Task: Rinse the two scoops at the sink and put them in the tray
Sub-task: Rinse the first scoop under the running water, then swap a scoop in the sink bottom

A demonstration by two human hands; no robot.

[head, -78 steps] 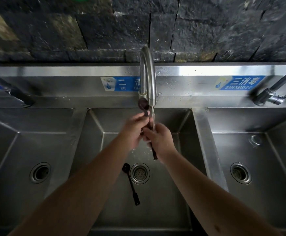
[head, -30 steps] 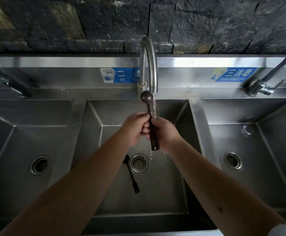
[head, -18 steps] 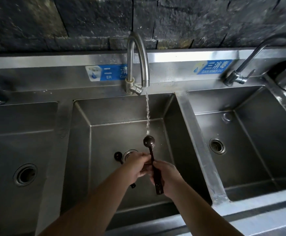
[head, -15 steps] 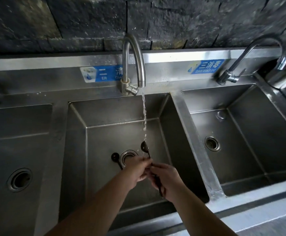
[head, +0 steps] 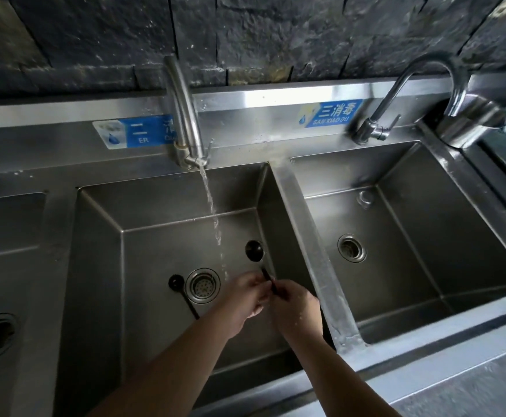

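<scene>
- Head view: stainless middle basin [head: 161, 251] beneath a running faucet [head: 185, 121].
- Left hand [head: 242, 299] and right hand [head: 294, 308], right of the drain [head: 202, 285], both pinch one scoop [head: 254, 251].
- Second scoop [head: 177, 282] lies left of the drain.

A rough dark stone wall [head: 276, 34] rises directly behind the steel backsplash [head: 260, 115], which catches a bright reflection.

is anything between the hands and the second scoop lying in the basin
Nothing visible does. The second scoop lies bare on the middle basin floor beside the drain, left of the left hand. Both hands are busy, though, holding the first scoop; the right hand grips its handle.
</scene>
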